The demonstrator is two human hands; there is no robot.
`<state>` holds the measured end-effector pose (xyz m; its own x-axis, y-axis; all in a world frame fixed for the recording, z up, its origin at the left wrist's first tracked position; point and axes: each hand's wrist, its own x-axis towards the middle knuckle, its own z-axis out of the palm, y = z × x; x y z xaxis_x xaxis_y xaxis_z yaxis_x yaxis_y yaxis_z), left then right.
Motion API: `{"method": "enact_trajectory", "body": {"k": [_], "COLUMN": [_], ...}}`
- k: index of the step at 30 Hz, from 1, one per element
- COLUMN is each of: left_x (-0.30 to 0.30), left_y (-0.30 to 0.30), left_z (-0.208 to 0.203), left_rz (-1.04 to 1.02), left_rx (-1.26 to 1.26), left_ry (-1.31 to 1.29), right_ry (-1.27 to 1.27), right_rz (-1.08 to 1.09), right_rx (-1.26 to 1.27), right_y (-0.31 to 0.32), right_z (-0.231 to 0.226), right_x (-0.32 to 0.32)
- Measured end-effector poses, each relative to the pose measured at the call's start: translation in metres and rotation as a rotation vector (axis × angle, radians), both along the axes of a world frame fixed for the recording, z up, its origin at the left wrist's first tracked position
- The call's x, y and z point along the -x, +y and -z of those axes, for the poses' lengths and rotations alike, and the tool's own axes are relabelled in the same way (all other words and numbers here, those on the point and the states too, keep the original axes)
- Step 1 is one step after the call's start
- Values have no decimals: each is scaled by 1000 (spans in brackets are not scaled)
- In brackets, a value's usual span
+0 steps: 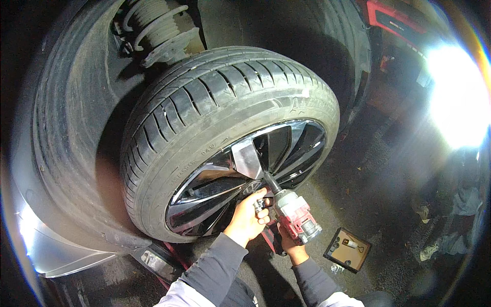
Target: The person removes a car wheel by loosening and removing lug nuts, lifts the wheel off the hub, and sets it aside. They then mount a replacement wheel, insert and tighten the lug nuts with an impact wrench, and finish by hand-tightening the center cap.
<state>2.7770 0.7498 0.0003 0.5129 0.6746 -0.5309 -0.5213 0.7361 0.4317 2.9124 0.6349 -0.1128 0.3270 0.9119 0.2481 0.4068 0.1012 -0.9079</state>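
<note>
A car wheel [245, 110] with a black and silver multi-spoke rim [302, 146] stands in the wheel arch. My right hand [292, 249] is wrapped round the handle of a red and grey impact wrench [295, 217]. Its dark socket [272, 183] reaches into the rim beside the centre cap [250, 188]; whether it sits on a nut is hidden. Close to the hub, left of the wrench, my left hand [246, 217] is closed with small shiny metal pieces [259, 205] at its fingers, apparently lug nuts.
A dark shallow tray [367, 250] with small items lies on the ground at the right. A coil spring [153, 20] shows above the tyre. Upper right are a red case [396, 23] and a glaring work light [460, 97]. A shoe [429, 250] is at far right.
</note>
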Motion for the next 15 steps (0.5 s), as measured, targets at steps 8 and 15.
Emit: {"method": "enact_trajectory", "body": {"k": [8, 15], "left_x": [-2, 0], "left_y": [0, 0], "left_z": [-1, -1], "left_rz": [23, 41], "left_rx": [5, -24], "left_ry": [-33, -42], "right_ry": [-41, -338], "right_rz": [-20, 20], "right_rx": [-27, -5], "right_y": [3, 12], "right_z": [-3, 6], "right_x": [-3, -13]}}
